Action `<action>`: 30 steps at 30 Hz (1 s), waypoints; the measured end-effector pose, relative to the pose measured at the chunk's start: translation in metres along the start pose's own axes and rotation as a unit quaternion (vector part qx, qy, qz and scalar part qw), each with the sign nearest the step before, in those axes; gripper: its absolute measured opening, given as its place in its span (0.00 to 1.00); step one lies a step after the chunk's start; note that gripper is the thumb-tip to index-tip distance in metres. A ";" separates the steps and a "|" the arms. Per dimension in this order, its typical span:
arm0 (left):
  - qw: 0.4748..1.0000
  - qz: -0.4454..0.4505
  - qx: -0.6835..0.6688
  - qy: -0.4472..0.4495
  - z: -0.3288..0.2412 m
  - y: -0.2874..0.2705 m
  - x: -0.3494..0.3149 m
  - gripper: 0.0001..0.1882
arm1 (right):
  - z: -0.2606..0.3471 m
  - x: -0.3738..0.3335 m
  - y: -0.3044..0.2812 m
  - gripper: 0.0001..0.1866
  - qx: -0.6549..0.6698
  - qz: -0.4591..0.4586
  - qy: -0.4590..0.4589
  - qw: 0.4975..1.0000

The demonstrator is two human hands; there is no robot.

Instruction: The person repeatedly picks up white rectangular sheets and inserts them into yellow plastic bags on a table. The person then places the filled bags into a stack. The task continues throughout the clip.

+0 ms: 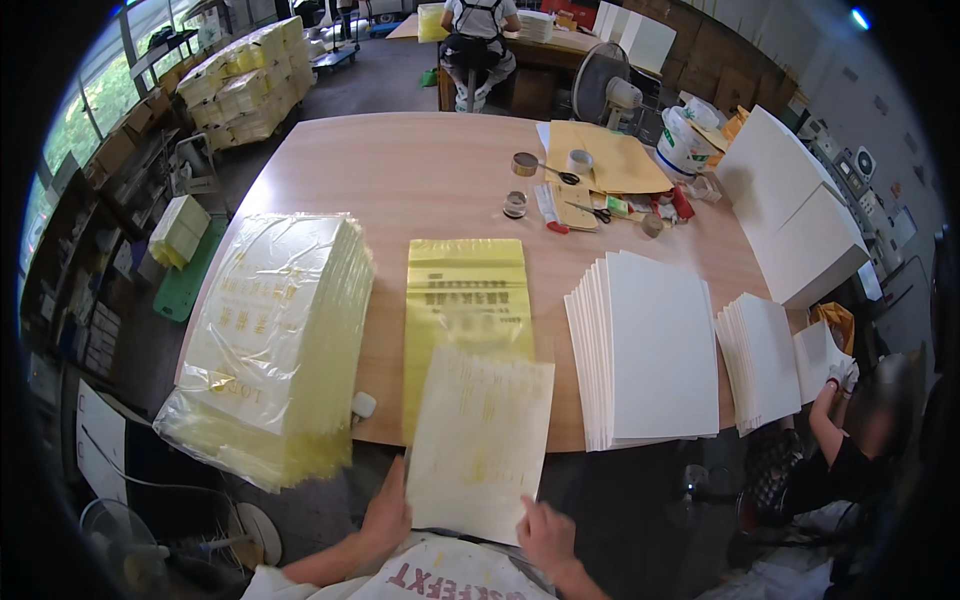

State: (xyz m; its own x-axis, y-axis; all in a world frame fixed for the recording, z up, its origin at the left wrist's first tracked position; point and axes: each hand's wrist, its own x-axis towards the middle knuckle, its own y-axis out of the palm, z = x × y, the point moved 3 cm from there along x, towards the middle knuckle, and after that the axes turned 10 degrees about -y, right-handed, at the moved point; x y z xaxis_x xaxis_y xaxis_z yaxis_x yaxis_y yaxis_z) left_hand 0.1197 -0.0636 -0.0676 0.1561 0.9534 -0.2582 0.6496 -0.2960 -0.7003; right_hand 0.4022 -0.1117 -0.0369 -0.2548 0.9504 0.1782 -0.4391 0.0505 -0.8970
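Observation:
In front of me a white board in a clear plastic bag with yellow print is tilted up over the table's near edge. My left hand grips its lower left edge, with part of the fingers hidden. At the lower right edge is my right hand, its fingers curled in and touching the bag. Under and beyond the board lie flat yellow plastic bags with dark print. To the left leans a tall stack of bagged white boards. A fanned stack of bare white boards lies to the right.
More white boards are stacked farther right, near a co-worker's gloved hands. Scissors, tape rolls and brown envelopes lie at the far right. Another person sits at a table beyond. A small white object lies by the left stack.

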 end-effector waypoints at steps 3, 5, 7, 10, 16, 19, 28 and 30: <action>0.984 0.132 -0.093 -0.070 0.021 0.005 -0.066 0.47 | 0.035 -0.069 -0.010 0.12 0.092 0.002 0.004 0.996; 0.962 0.197 -0.147 -0.120 0.018 0.004 -0.079 0.49 | 0.039 -0.066 -0.025 0.14 0.157 0.010 0.093 0.983; 0.961 0.197 -0.164 -0.107 0.002 -0.003 -0.067 0.50 | 0.017 -0.075 -0.024 0.23 0.285 0.105 0.228 0.925; 0.971 0.047 -0.233 -0.024 -0.046 -0.025 -0.033 0.47 | -0.046 -0.076 0.030 0.27 0.467 0.008 0.395 0.791; 0.901 -0.326 -0.001 0.286 -0.102 -0.166 0.001 0.06 | -0.002 0.081 0.119 0.32 0.826 0.085 0.340 0.442; 0.712 -0.681 -0.013 0.170 -0.084 -0.235 -0.052 0.09 | 0.092 0.195 0.097 0.28 0.850 0.129 0.233 0.454; 0.908 -0.373 0.184 0.044 -0.061 -0.214 0.001 0.32 | 0.214 0.316 0.082 0.19 0.715 0.181 0.057 0.673; 0.906 -0.376 0.194 -0.001 -0.029 -0.188 0.015 0.35 | 0.215 0.314 0.090 0.19 0.686 0.202 0.042 0.698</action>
State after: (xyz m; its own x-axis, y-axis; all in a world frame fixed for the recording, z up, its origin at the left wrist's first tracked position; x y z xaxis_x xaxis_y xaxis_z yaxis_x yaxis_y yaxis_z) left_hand 0.0214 0.0080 0.0797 -0.2230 0.8940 0.3887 0.2604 0.4389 -0.8600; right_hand 0.0976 0.1253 0.0250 -0.5703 0.8197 -0.0528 -0.7726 -0.5135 0.3733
